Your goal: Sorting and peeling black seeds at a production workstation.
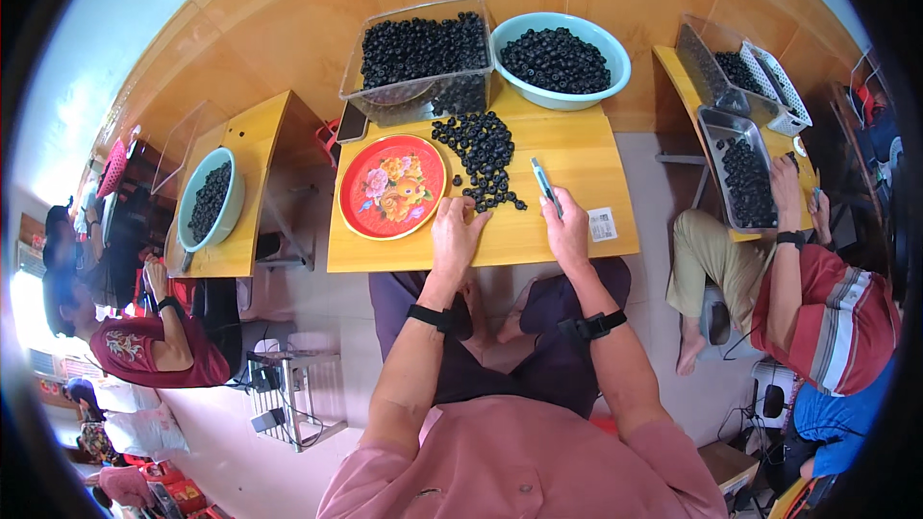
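Small round black parts (486,149), some with a hole in them, spill in a loose pile down the middle of the yellow table. My left hand (458,233) rests at the pile's near end, beside the red tray. Its fingers are bent together, and what they hold, if anything, is too small to make out. In my right hand (567,229) is a slim, light blue utility knife (544,181), its tip pointing away from me. The red round tray (356,187) with a gold rim and flower print lies left of my left hand.
At the table's back stand a clear bin (385,101) and a light blue basin (567,99), both full of black parts. A phone (353,122) lies by the bin, a white label (603,224) near the right edge. Co-workers (832,322) sit at tables on both sides.
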Demonstrator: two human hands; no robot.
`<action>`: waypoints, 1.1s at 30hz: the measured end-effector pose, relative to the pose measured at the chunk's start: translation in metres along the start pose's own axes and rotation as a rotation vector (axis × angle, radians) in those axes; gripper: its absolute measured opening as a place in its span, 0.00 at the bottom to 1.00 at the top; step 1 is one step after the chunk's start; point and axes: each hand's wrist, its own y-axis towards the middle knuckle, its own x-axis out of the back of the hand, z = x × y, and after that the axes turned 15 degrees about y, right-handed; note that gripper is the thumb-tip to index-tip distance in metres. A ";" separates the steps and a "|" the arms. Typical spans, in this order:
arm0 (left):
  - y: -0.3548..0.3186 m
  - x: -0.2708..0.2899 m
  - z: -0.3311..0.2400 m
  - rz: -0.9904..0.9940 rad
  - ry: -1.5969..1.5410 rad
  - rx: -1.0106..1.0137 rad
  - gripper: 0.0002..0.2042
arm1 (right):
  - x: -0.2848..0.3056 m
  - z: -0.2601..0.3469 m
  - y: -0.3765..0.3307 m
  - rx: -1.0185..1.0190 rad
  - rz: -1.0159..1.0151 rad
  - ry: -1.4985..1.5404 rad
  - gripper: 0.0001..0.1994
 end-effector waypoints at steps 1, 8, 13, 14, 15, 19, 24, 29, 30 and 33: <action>0.000 -0.001 0.000 -0.001 -0.004 -0.006 0.15 | 0.001 -0.002 -0.001 -0.010 0.015 0.019 0.11; -0.001 -0.001 0.004 -0.057 -0.003 -0.095 0.12 | 0.001 -0.011 0.001 -0.048 0.025 0.091 0.12; -0.003 -0.001 0.007 -0.057 -0.016 -0.108 0.10 | 0.000 0.002 0.004 -0.141 -0.006 0.113 0.15; -0.003 -0.002 0.008 -0.050 -0.012 -0.114 0.10 | -0.001 0.004 0.004 -0.136 -0.011 0.105 0.15; -0.004 -0.002 0.009 -0.050 -0.022 -0.116 0.10 | -0.002 0.007 0.004 -0.133 0.004 0.111 0.14; -0.006 0.000 0.004 -0.021 -0.092 -0.098 0.09 | -0.003 0.003 0.005 -0.146 0.008 0.130 0.14; -0.006 -0.003 0.010 -0.001 -0.171 -0.133 0.10 | -0.005 0.002 0.005 -0.121 -0.001 0.110 0.13; -0.006 -0.006 0.007 -0.037 -0.162 -0.146 0.12 | -0.001 0.005 0.008 -0.175 0.004 0.104 0.11; -0.005 -0.005 0.006 -0.054 -0.160 -0.133 0.12 | 0.000 0.004 0.009 -0.167 0.001 0.096 0.11; -0.007 -0.004 0.010 -0.019 -0.170 -0.113 0.11 | -0.003 0.002 0.007 -0.166 0.006 0.092 0.11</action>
